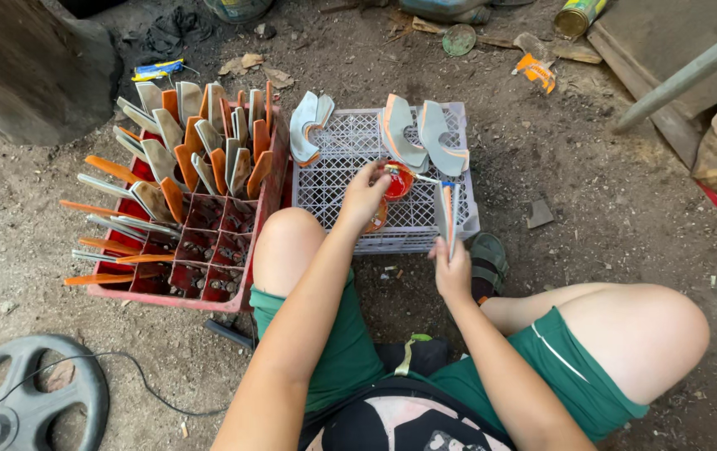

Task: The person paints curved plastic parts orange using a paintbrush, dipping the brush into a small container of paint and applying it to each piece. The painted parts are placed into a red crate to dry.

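I am dipping my left hand (pixel 364 194) into a small red pot (pixel 397 179) on the pale crate (pixel 338 179), while my right hand (pixel 452 269) is gripping an upright sole piece (pixel 447 210). Many coated pieces are filling the red crate (pixel 208 242), though its near cells are staying empty; three curved pieces (pixel 413 134) are waiting.

Small red glue tub (pixel 398 180) on white crate; thin grey-orange sole piece (pixel 447 213) upright.

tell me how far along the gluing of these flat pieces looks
Done: many grey-and-orange pieces stand in the red crate. In hand: left hand at the red pot, right hand holding one piece. Left: three curved pieces on the white crate.
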